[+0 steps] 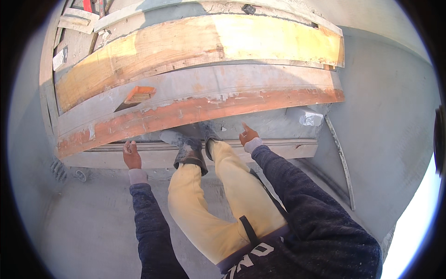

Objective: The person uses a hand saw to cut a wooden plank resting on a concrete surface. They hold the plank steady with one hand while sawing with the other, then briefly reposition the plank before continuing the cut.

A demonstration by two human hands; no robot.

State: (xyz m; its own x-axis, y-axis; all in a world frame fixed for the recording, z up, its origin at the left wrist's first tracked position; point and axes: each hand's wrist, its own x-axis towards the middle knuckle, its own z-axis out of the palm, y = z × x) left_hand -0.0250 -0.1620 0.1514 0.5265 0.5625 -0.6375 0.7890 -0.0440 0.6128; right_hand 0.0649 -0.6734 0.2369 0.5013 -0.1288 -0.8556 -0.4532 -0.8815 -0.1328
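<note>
My left hand (132,155) is beside the left part of a pale horizontal plank (283,151), its fingers loosely bent and slightly apart. I see nothing in it. My right hand (249,135) hovers over the right part of the same plank, index finger stretched out and the others partly curled, holding nothing visible. Whether either hand touches the wood, I cannot tell. Beyond the hands lies a wide grey board (186,106) with a worn orange strip along its near edge. A small wood block (140,94) with an orange edge rests on it.
A yellowish plank (186,44) lies farther off, with loose wood pieces (76,21) at the far left. My dark boots (189,151) stand near the pale plank. To the right are a whitish block (310,116), a thin strip (341,158) and a grey wall (385,102).
</note>
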